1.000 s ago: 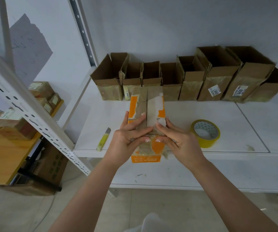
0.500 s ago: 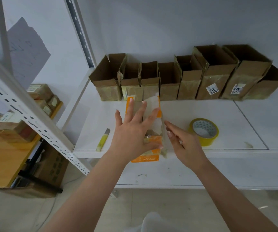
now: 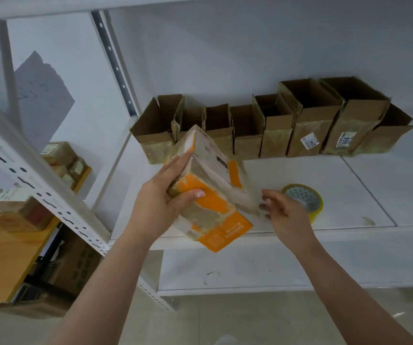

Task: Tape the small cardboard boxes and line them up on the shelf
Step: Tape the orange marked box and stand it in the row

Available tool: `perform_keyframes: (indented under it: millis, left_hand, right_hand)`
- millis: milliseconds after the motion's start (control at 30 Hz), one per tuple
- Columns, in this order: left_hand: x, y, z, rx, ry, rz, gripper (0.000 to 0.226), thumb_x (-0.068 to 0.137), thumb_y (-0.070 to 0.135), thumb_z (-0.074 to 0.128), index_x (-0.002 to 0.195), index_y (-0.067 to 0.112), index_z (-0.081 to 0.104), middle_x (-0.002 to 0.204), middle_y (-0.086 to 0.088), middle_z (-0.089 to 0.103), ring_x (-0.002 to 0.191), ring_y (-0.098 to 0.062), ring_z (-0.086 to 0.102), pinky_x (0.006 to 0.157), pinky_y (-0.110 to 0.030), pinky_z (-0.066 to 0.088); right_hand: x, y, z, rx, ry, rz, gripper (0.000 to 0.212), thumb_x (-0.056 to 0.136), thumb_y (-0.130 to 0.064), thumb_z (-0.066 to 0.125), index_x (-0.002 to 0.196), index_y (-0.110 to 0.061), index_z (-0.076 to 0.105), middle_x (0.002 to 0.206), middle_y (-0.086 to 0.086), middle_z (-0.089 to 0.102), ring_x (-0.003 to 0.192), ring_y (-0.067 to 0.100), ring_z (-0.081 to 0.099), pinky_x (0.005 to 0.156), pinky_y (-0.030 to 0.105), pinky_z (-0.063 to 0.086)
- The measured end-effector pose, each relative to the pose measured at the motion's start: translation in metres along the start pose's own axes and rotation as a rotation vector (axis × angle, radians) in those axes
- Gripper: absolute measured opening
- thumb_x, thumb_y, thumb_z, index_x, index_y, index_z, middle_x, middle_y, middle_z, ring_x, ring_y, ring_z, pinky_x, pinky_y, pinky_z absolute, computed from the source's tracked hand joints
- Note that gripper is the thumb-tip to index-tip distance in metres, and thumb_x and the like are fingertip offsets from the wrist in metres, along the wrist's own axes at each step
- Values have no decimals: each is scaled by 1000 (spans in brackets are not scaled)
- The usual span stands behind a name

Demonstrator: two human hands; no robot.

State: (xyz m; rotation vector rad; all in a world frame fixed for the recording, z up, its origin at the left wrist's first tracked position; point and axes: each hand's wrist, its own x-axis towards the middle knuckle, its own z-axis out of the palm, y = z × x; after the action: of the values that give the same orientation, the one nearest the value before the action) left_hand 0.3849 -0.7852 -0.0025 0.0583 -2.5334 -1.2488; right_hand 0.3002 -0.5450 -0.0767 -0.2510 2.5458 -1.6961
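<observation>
White shelf [image 3: 349, 195] fills frame centre and right. Row of open cardboard boxes [image 3: 275, 128] along its back, upper centre to right. Centre frame: our left hand [image 3: 161, 202] grips orange-and-white box [image 3: 212, 192], lifted, tilted. Our right hand [image 3: 283, 215] beside box, fingers loosely spread, holding nothing. Yellow tape roll [image 3: 303, 199] lies right of centre, behind right hand.

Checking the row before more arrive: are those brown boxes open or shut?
Open: the brown boxes stand upright with flaps raised and dark insides showing.
</observation>
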Motion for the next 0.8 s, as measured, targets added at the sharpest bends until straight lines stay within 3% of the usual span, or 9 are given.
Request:
perform_keyframes:
  millis: [100, 167, 233, 300, 433, 567, 700, 733, 800]
  left_hand:
    - [-5, 7, -6, -282, 20, 30, 74, 77, 48, 67, 146, 38, 40, 134, 5, 58, 116, -13, 62, 85, -30, 58]
    - [-7, 9, -6, -367, 7, 61, 69, 80, 40, 69, 144, 37, 41, 129, 8, 61, 115, -13, 63, 82, -27, 58]
    - [-9, 11, -5, -431, -2, 81, 65, 84, 34, 71, 142, 35, 41, 126, 10, 64, 113, -13, 64, 82, -25, 57]
    - [-10, 11, -5, -470, 11, 86, 65, 85, 29, 72, 143, 31, 41, 125, 8, 65, 113, -15, 65, 82, -26, 57]
    - [-10, 6, -8, -509, 12, 67, 63, 87, 32, 65, 144, 31, 40, 127, 5, 63, 115, -18, 63, 83, -34, 59]
    - [-6, -2, -17, -409, 31, 0, 59, 79, 43, 66, 134, 37, 44, 124, 11, 60, 113, -13, 62, 81, -31, 60]
    - [5, -3, -28, -218, 141, 55, 59, 81, 61, 63, 130, 31, 51, 117, 30, 53, 107, 20, 50, 72, 1, 44]
    - [8, -1, -28, -187, 120, 87, 53, 85, 66, 57, 126, 33, 55, 116, 30, 55, 107, 20, 50, 72, 0, 44]
    - [14, 2, -24, -166, 13, 99, 68, 83, 75, 41, 122, 25, 64, 116, 11, 67, 113, -1, 58, 83, -16, 53]
  right_hand:
    - [0, -18, 6, 235, -88, 211, 25, 91, 19, 43, 107, 8, 60, 86, 19, 55, 74, 22, 53, 64, 29, 42]
    - [-3, -24, 12, 244, -154, 250, 25, 91, 21, 44, 109, 12, 58, 86, 29, 55, 65, 18, 54, 51, 21, 42]
    - [-10, -28, 18, 282, -215, 277, 36, 91, 24, 42, 122, 8, 52, 86, 9, 59, 54, 4, 60, 45, 12, 46]
    - [-15, -34, 23, 382, -218, 340, 33, 94, 20, 38, 121, 4, 51, 83, -3, 53, 49, -2, 60, 45, 13, 48]
    - [-15, -52, 33, 434, -88, 327, 21, 103, -13, 45, 92, -19, 61, 62, -3, 64, 63, 16, 58, 63, 30, 47]
    - [-18, -61, 27, 351, 31, 215, 24, 95, 1, 54, 106, -17, 66, 63, -8, 70, 60, 8, 65, 57, 29, 52]
    - [-16, -63, 14, 362, 172, 173, 48, 92, 5, 59, 135, -14, 50, 65, -9, 71, 58, 6, 67, 56, 25, 51]
    - [-17, -65, 10, 327, 207, 131, 49, 92, 1, 61, 137, -16, 50, 70, -9, 73, 60, 3, 67, 54, 18, 50]
    - [-21, -70, 4, 204, 278, 55, 51, 92, -9, 65, 139, -24, 50, 84, -8, 73, 72, -1, 68, 56, 11, 47]
